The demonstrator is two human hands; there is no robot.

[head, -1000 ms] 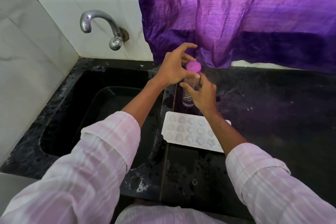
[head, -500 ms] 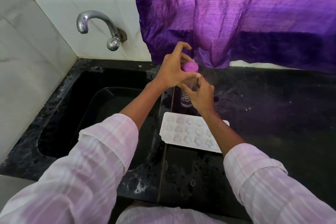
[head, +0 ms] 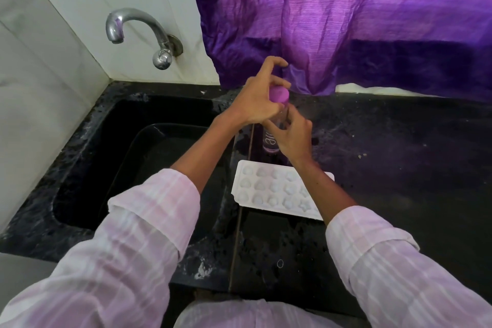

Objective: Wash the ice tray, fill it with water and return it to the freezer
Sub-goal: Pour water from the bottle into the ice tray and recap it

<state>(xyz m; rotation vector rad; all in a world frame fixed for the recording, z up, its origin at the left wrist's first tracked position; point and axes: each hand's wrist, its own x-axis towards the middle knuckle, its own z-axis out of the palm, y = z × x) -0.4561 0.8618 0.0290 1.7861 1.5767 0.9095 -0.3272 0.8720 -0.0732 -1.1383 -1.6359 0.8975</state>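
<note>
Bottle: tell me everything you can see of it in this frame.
The bottle is clear, plastic by its look, with a purple label in white lettering and a pink-purple cap. It appears to stand upright on the black counter, just behind the tray. The left hand grips the cap from above; the right hand holds the body. Its contents cannot be made out.

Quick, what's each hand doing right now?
Left hand: closed, gripping the pink cap.
Right hand: closed, holding the bottle by its body.
</note>
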